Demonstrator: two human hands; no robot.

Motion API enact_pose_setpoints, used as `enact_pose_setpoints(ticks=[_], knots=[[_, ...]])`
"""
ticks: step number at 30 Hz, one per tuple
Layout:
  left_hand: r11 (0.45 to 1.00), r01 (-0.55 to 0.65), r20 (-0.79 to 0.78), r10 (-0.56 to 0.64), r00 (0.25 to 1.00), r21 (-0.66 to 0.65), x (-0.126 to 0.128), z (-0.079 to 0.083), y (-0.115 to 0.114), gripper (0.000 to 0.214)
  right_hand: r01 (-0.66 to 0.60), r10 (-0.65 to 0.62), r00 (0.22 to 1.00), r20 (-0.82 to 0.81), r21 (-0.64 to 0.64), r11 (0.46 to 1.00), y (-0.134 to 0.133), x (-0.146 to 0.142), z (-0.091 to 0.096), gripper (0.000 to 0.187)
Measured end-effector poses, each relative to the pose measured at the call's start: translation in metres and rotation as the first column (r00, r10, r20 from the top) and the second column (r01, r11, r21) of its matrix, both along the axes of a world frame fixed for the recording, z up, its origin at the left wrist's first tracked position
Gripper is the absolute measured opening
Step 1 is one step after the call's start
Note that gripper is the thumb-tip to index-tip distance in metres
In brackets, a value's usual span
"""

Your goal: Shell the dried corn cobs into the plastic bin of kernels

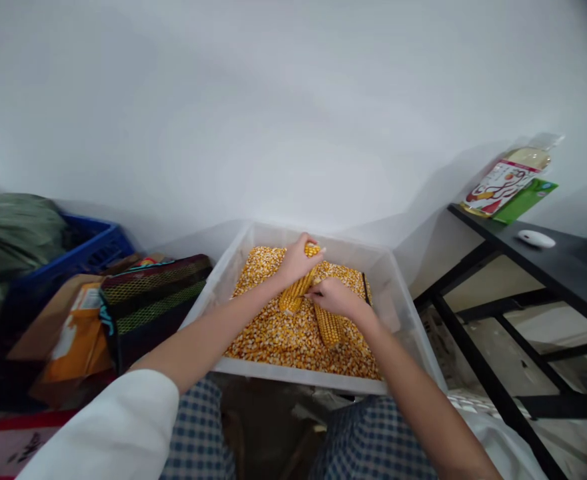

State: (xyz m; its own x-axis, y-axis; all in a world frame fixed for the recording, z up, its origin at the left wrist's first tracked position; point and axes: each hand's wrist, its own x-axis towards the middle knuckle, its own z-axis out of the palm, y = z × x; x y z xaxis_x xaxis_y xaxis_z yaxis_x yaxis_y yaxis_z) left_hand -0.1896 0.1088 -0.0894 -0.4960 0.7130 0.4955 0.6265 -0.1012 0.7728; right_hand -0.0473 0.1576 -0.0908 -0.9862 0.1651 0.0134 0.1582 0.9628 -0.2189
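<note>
Well, the person is bending over one translucent plastic bin that is holding a deep layer of loose yellow-orange corn kernels. Two dried corn cobs are resting at its center. The left hand is wrapping its fingers over the upper end of the first cob, gripping it firmly while the bumpy, kernel-covered lower end is pointing toward seven o'clock. The right hand is reaching in from five o'clock, its fingers curling and pressing together just beside the first cob and above the second cob, which is lying on the kernels. A thin dark sliver is showing at those fingers, but I cannot tell what they are pinching. Both forearms are angling inward, the left one emerging from a white sleeve. Checked fabric is covering the person's legs at six o'clock. One blue plastic crate and one black-and-green woven bag are sitting at nine o'clock, while one black metal-framed table is standing at three o'clock, bearing one white computer mouse.
</note>
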Motion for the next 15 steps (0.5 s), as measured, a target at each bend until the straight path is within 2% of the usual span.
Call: enact_pose_setpoints(ticks=[3, 7, 9, 15], knots=[[0.991, -0.136, 0.136, 0.134, 0.982, 0.010, -0.024, -0.009, 0.004, 0.028, 0.030, -0.030, 0.999, -0.034, 0.009, 1.000, 0.001, 0.002, 0.005, 0.024], [0.959, -0.283, 0.319, 0.275, 0.907, -0.023, -0.051, -0.022, 0.009, 0.028, 0.060, -0.056, 0.996, -0.064, 0.050, 0.997, 0.000, 0.001, 0.009, 0.031], [0.952, -0.305, 0.351, 0.298, 0.888, -0.037, -0.056, -0.026, 0.012, 0.029, 0.065, -0.060, 0.995, -0.074, 0.072, 0.995, -0.002, -0.001, 0.008, 0.030], [0.953, -0.303, 0.345, 0.291, 0.892, -0.019, -0.058, -0.032, 0.015, 0.033, 0.112, -0.100, 0.992, -0.082, 0.148, 0.983, -0.005, -0.005, 0.002, 0.031]])
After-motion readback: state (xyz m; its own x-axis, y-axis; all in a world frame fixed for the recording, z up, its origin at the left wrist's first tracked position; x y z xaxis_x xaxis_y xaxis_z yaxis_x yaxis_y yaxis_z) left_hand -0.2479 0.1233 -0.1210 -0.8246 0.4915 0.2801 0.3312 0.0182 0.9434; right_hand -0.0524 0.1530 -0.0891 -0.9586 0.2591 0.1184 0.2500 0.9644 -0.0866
